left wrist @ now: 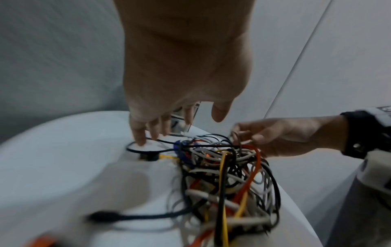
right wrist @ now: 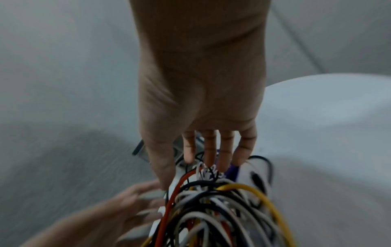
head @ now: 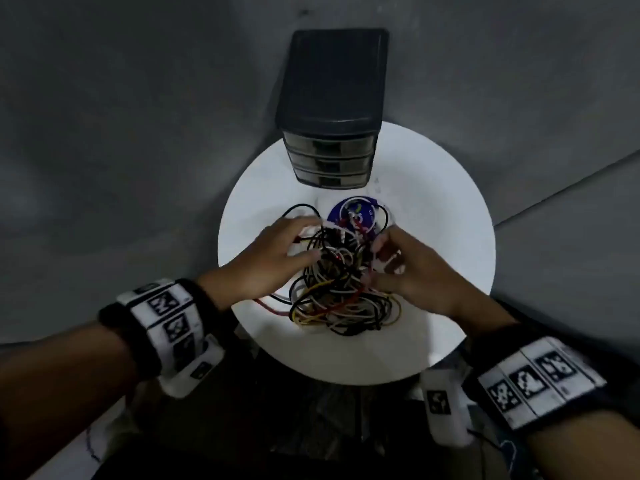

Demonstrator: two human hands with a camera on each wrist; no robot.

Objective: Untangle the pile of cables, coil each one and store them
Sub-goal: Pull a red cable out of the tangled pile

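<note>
A tangled pile of black, white, red and yellow cables [head: 339,289] [left wrist: 228,175] [right wrist: 222,217] lies in the middle of a round white table [head: 433,220]. My left hand [head: 304,237] [left wrist: 169,130] reaches over the pile's left side with spread, straight fingers; one fingertip touches a black cable loop [left wrist: 143,150]. My right hand [head: 381,258] [left wrist: 243,135] is at the pile's right side, thumb and fingers curled and pinching a cable at the top of the tangle. In the right wrist view my right hand [right wrist: 201,160] hangs over the cables.
A black drawer unit [head: 332,98] with three shut drawers stands at the table's back edge. A round blue object [head: 337,216] lies partly under the cables behind the pile. A loose black plug [left wrist: 105,217] trails toward me at the left. Grey floor surrounds the table.
</note>
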